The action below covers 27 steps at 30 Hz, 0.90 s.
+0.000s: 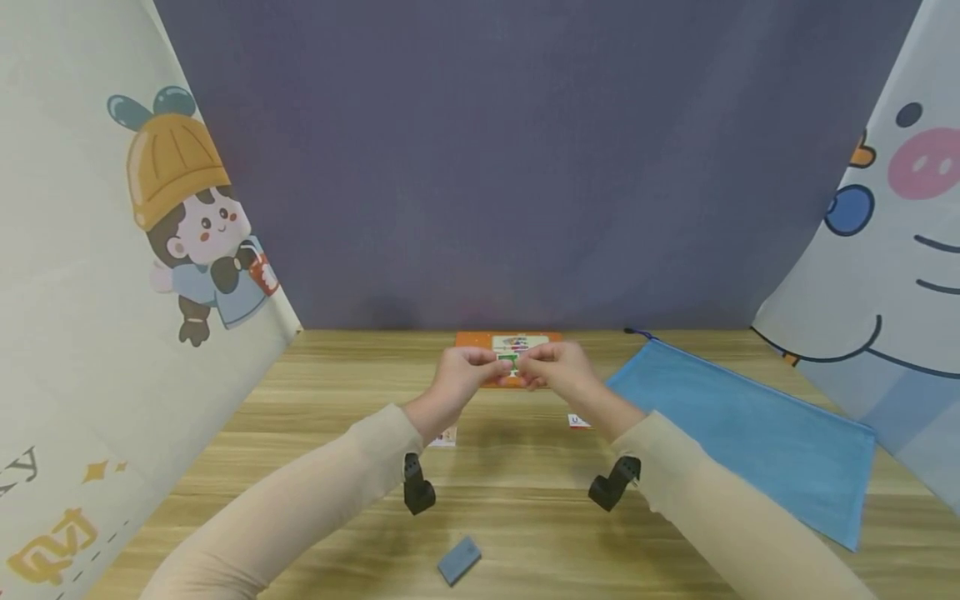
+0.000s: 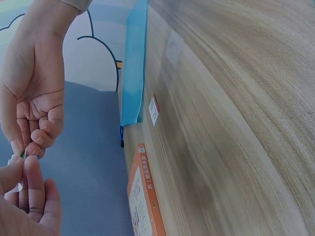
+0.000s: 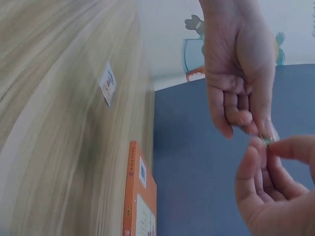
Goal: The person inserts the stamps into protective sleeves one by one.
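Observation:
Above the table, in the middle of the head view, my left hand and right hand meet at a small card with a green picture. Thumb and fingers of each hand pinch one side of it. From the left wrist, the right hand faces the left hand, fingertips nearly touching across the card. In the right wrist view only a green sliver of the card shows between the fingertips; fingers hide the rest. Behind the hands lies an orange box.
One picture card lies by the left forearm, and another card by the right wrist. A blue zip pouch covers the table's right side. Near the front is a small grey block. A dark curtain hangs behind.

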Each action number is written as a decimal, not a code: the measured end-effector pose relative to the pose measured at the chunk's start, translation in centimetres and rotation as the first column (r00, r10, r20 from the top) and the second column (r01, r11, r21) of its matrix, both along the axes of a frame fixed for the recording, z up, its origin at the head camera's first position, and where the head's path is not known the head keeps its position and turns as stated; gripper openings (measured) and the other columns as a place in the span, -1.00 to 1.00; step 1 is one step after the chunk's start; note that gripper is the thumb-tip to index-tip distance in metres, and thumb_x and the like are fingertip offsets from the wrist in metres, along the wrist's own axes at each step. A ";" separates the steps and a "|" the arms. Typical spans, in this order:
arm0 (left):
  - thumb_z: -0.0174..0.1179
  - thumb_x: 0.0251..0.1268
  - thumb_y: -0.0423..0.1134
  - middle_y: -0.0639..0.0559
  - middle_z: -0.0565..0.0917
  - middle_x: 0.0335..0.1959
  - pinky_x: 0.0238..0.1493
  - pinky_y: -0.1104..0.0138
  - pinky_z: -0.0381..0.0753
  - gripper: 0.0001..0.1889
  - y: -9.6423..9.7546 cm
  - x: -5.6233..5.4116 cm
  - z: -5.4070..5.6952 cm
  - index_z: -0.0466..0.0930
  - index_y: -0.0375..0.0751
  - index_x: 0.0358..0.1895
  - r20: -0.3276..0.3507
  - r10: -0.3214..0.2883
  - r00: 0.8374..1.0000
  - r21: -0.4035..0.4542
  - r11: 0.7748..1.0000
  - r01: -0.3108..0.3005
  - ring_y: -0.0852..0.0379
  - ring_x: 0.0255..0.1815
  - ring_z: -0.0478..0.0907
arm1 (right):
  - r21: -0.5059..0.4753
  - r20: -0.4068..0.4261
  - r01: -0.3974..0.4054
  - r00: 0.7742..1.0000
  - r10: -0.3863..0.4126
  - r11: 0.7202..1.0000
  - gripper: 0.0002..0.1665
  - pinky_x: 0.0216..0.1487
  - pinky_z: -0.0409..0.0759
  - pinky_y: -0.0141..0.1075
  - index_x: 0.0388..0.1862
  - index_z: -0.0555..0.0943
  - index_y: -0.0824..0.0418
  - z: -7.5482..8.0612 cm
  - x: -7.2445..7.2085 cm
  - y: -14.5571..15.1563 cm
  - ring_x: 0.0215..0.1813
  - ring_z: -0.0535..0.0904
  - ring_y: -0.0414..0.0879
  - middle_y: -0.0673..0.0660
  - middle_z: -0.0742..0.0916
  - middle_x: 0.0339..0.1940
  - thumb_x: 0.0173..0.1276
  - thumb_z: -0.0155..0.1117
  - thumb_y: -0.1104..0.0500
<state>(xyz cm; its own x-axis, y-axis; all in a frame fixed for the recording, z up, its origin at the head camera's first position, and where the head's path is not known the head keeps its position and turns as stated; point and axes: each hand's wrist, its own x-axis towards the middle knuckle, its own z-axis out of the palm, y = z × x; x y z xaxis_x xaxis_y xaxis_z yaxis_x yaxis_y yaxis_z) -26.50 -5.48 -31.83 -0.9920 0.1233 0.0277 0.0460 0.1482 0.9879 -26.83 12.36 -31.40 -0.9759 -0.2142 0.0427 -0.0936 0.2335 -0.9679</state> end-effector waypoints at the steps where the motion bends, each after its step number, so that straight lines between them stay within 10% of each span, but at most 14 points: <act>1: 0.32 0.24 -0.21 -0.03 0.76 -0.33 0.11 0.12 0.62 -0.79 0.0 0.0 0.0 0.69 -0.31 -0.19 -0.001 0.001 1.000 -0.004 1.000 -0.001 0.19 -0.34 0.69 | -0.017 0.004 -0.019 1.000 0.019 1.000 -0.69 -0.09 0.70 -0.18 -0.04 0.59 0.44 -0.1 -0.1 0.1 -0.34 0.64 -0.16 0.08 0.71 -0.42 0.40 0.22 0.20; 10: 0.35 0.20 -0.27 -0.03 0.74 -0.41 0.00 0.21 0.69 -0.81 -0.1 0.0 0.1 0.62 -0.28 -0.18 0.027 0.005 1.000 0.058 0.998 -0.006 0.19 -0.43 0.70 | -0.170 0.034 -0.146 0.988 0.154 0.975 -0.60 -0.11 0.71 -0.31 0.10 0.48 0.56 -0.3 -0.8 0.8 -0.31 0.69 -0.19 0.03 0.73 -0.41 0.43 0.17 0.27; 27: 0.35 0.20 -0.24 -0.07 0.77 -0.30 0.18 0.07 0.59 -0.77 0.0 0.0 0.0 0.62 -0.28 -0.15 0.028 -0.023 0.999 0.066 0.998 0.021 0.18 -0.37 0.72 | -0.138 0.008 -0.102 0.995 0.104 0.985 -0.70 -0.11 0.72 -0.28 -0.02 0.55 0.50 -0.5 -0.5 0.8 -0.33 0.67 -0.18 0.01 0.72 -0.42 0.43 0.16 0.26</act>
